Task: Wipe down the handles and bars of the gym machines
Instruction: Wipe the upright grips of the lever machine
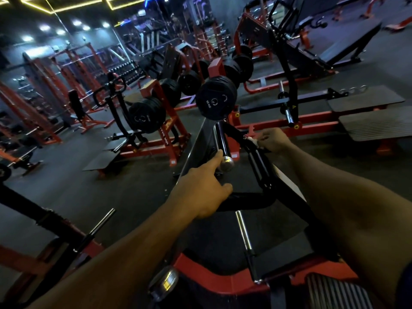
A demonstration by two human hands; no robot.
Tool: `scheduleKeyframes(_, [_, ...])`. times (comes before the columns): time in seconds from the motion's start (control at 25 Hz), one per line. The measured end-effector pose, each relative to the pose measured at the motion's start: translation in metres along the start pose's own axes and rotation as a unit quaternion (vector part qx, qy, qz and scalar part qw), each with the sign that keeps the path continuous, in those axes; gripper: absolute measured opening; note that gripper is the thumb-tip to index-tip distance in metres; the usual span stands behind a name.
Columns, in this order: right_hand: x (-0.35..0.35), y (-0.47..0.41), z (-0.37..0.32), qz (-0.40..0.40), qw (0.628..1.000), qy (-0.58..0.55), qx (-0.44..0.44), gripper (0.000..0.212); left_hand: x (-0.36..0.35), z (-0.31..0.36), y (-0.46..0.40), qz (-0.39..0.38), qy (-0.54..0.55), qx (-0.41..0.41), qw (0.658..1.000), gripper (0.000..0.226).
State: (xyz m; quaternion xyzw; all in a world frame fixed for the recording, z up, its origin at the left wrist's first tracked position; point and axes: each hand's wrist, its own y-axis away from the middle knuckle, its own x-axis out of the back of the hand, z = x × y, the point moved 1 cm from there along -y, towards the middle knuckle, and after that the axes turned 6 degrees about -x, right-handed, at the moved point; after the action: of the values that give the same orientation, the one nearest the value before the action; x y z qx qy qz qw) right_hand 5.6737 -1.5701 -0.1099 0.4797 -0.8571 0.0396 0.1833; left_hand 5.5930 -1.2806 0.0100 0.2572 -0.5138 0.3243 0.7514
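The gym is dim, lit by strips of yellow and blue light overhead, with red steel frames and black rubber floor running back to a mirrored wall. A rack of round black weight plates (215,98) stands just beyond the machine being cleaned. The person leans over that machine's black handle frame (245,198). The left hand (201,195) rests on the lower bar with its fingers curled round it and the forefinger stretched out to touch the glossy peg (221,142) with its chrome end cap, likely steadying the frame so it won't swing. The right hand (273,140) is further up the slanted bar (257,159), fingers closed on a small white cloth (254,141) pressed against the painted tube. That looks like the wiping stroke itself. The tubes are smooth and shiny, so the cloth should slide easily along them.
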Motion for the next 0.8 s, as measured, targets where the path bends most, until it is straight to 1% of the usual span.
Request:
scheduleKeyframes(0.04, [-0.006, 0.003, 0.001, 0.024, 0.998, -0.030, 0.040, 0.009, 0.000, 0.000, 0.001, 0.002, 0.002, -0.002, 1.000, 0.085])
scheduleKeyframes(0.08, [-0.010, 0.007, 0.000, 0.038, 0.996, -0.031, 0.080, 0.008, -0.001, 0.000, 0.000, 0.005, 0.007, -0.003, 1.000, 0.085])
scheduleKeyframes(0.16, [-0.012, 0.003, 0.002, 0.026, 0.992, 0.013, 0.120, 0.010, -0.001, 0.000, 0.001, 0.005, 0.017, -0.004, 1.000, 0.085])
scheduleKeyframes(0.24, [-0.005, -0.007, 0.002, -0.008, 0.989, 0.072, 0.126, 0.019, -0.001, 0.000, 0.001, 0.002, 0.015, -0.005, 1.000, 0.085])
scheduleKeyframes(0.32, [0.004, -0.014, -0.008, -0.058, 0.976, 0.166, 0.125, 0.026, 0.000, -0.001, 0.001, 0.000, 0.009, -0.004, 1.000, 0.084])
scheduleKeyframes(0.4, [0.011, -0.020, -0.019, -0.114, 0.951, 0.265, 0.112, 0.023, 0.000, 0.000, 0.001, -0.001, 0.011, -0.002, 1.000, 0.083])
scheduleKeyframes(0.48, [0.014, -0.026, -0.026, -0.134, 0.940, 0.300, 0.092, 0.020, 0.000, 0.001, 0.001, -0.001, 0.016, -0.003, 1.000, 0.082])
scheduleKeyframes(0.56, [0.009, -0.028, -0.029, -0.104, 0.949, 0.288, 0.069, 0.019, 0.001, 0.001, 0.001, 0.001, 0.017, -0.008, 1.000, 0.082])
scheduleKeyframes(0.6, [0.004, -0.028, -0.026, -0.077, 0.951, 0.289, 0.080, 0.024, 0.001, 0.002, 0.001, 0.002, 0.021, -0.010, 1.000, 0.082])
scheduleKeyframes(0.64, [0.000, -0.024, -0.025, -0.049, 0.943, 0.308, 0.115, 0.028, 0.001, 0.002, 0.001, 0.001, 0.024, -0.012, 1.000, 0.082])
scheduleKeyframes(0.72, [-0.006, -0.014, -0.024, 0.003, 0.922, 0.335, 0.192, 0.022, 0.001, 0.002, 0.001, -0.001, 0.027, -0.016, 1.000, 0.081])
scheduleKeyframes(0.76, [-0.007, -0.009, -0.025, 0.011, 0.913, 0.342, 0.223, 0.018, 0.001, 0.001, 0.001, -0.001, 0.027, -0.017, 0.999, 0.081])
scheduleKeyframes(0.8, [-0.008, -0.007, -0.027, 0.002, 0.904, 0.357, 0.235, 0.017, 0.001, 0.000, 0.000, 0.000, 0.028, -0.018, 0.999, 0.081])
